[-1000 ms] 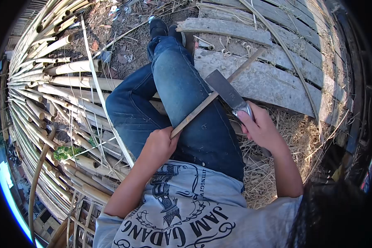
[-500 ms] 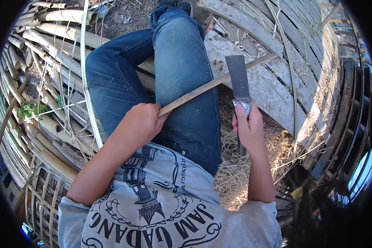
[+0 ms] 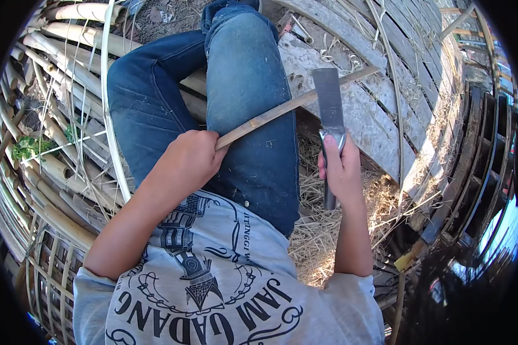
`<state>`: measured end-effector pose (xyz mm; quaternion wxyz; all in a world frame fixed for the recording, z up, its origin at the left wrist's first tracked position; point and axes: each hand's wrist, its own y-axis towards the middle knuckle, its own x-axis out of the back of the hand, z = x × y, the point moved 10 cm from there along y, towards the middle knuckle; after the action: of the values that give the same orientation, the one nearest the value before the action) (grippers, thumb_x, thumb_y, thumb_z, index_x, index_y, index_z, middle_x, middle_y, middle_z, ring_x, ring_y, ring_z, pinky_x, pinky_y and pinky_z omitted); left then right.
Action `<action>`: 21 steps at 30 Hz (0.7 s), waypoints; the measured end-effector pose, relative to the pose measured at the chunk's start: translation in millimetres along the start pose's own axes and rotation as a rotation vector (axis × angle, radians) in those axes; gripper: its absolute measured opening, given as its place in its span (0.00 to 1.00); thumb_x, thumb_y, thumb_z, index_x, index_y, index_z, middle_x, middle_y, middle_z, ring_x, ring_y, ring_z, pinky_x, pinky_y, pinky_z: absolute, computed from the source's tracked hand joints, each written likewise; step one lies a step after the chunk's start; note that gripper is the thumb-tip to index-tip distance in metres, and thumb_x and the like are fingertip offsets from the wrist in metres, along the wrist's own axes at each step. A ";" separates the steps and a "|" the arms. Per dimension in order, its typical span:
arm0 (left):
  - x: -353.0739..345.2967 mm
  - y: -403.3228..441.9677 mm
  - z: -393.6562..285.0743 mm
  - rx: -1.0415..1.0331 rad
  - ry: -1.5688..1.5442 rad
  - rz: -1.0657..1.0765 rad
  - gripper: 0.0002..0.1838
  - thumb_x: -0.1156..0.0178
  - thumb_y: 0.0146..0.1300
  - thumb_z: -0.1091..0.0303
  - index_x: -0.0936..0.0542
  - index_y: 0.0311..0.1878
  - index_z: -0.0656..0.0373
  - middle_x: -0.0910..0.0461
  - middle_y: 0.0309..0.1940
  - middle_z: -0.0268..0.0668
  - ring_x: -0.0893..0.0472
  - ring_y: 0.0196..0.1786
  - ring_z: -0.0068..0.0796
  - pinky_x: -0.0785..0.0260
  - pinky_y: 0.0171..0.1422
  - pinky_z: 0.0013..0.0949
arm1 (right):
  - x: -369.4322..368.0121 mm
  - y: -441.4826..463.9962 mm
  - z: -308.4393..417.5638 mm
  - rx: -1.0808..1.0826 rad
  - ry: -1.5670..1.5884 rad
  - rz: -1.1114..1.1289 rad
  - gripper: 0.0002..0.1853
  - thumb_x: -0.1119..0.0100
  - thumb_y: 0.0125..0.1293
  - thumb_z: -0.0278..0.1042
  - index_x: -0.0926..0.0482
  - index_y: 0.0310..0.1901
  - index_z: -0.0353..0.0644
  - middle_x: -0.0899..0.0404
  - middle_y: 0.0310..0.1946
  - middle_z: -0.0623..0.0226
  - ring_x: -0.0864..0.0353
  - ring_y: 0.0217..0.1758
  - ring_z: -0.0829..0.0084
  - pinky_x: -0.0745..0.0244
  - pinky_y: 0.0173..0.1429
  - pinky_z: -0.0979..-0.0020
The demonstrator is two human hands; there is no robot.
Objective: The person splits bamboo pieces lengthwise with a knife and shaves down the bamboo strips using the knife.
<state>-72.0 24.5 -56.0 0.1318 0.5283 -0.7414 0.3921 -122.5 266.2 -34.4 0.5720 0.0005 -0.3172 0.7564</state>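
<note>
My left hand (image 3: 191, 158) is closed around the near end of a bamboo strip (image 3: 265, 118), which slants across my jeans up toward the wooden boards at the right. In my right hand (image 3: 343, 164) is a knife (image 3: 328, 98) with a broad, square-ended blade; my fingers wrap its handle and the thumb lies along the front near the blade's base. The blade stands upright and crosses the strip in view, toward its far part. Whether the edge touches the strip I cannot tell. The left hand rests over my thigh.
Many bamboo poles (image 3: 69, 92) are piled at the left, with a woven bamboo lattice (image 3: 54, 282) below them. Weathered boards (image 3: 362, 109) lie at the right, shavings (image 3: 316, 241) cover the ground beside my leg, and a long pale strip (image 3: 107, 98) stands left of my knee.
The view has shifted slightly, so everything sits a little further left. Both hands keep their grip on the strip and the knife, and the blade stays near the same part of the strip.
</note>
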 end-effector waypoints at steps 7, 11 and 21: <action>-0.3 -1.3 3.0 0.022 -0.026 0.022 0.14 0.43 0.64 0.66 0.21 0.30 0.70 0.24 0.24 0.59 0.22 0.31 0.60 0.31 0.37 0.51 | 11.5 6.5 -6.3 0.032 0.173 -0.186 0.14 0.54 0.76 0.42 0.30 0.47 0.37 0.30 0.18 0.72 0.32 0.16 0.84 0.35 0.20 0.79; 2.0 -1.5 4.8 0.049 -0.028 0.036 0.16 0.44 0.66 0.65 0.21 0.31 0.71 0.24 0.24 0.59 0.22 0.31 0.61 0.31 0.37 0.51 | 1.2 3.9 -4.5 -0.045 0.037 0.021 0.14 0.56 0.76 0.43 0.32 0.41 0.39 0.30 0.18 0.70 0.31 0.16 0.82 0.35 0.19 0.78; -4.9 0.7 3.8 0.037 -0.038 0.052 0.15 0.44 0.66 0.65 0.21 0.31 0.71 0.24 0.25 0.59 0.23 0.32 0.61 0.31 0.37 0.51 | 1.9 6.9 -4.2 0.023 0.131 -0.110 0.13 0.52 0.75 0.43 0.30 0.44 0.39 0.30 0.18 0.72 0.32 0.16 0.84 0.37 0.19 0.80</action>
<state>-69.9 25.2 -61.8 0.0976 0.5188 -0.7498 0.3989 -127.6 268.9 -40.3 0.6322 -0.0249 -0.2700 0.7258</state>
